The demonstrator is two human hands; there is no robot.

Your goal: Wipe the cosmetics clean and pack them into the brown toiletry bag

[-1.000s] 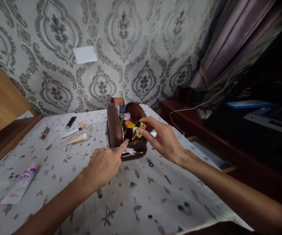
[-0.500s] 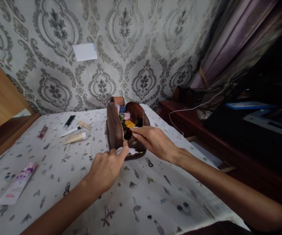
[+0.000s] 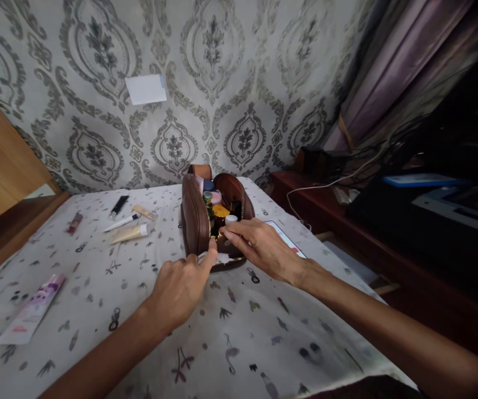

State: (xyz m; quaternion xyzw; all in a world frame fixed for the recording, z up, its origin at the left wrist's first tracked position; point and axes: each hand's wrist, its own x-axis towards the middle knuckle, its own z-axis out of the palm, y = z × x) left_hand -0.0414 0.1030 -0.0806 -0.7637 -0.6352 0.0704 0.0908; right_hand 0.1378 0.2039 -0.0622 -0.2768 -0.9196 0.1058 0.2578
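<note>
A brown bag (image 3: 196,216) stands unzipped on the patterned white cloth (image 3: 205,343), against the wall side. Inside it show a yellow item (image 3: 221,210), a pink item (image 3: 214,197), a green-capped bottle (image 3: 207,198) and a white round cap (image 3: 231,219). The fingers of my left hand (image 3: 184,285) are at the bag's near edge, closed round something I cannot make out. Over the bag's near right side, my right hand (image 3: 267,246) has its fingers pressed together at the opening; what they hold is too small to name.
At the left lie a pink-and-white tube (image 3: 33,310), a cream tube (image 3: 128,234), a white pen-like tube (image 3: 120,223), a black tube (image 3: 118,206) and a small reddish tube (image 3: 74,223). A phone-like item (image 3: 286,239) lies behind my right hand. A dark red desk (image 3: 291,185) borders the right.
My right hand has moved slightly down and toward me. The white cap and the phone-like item behind that hand have come into view. My left hand has hardly moved.
</note>
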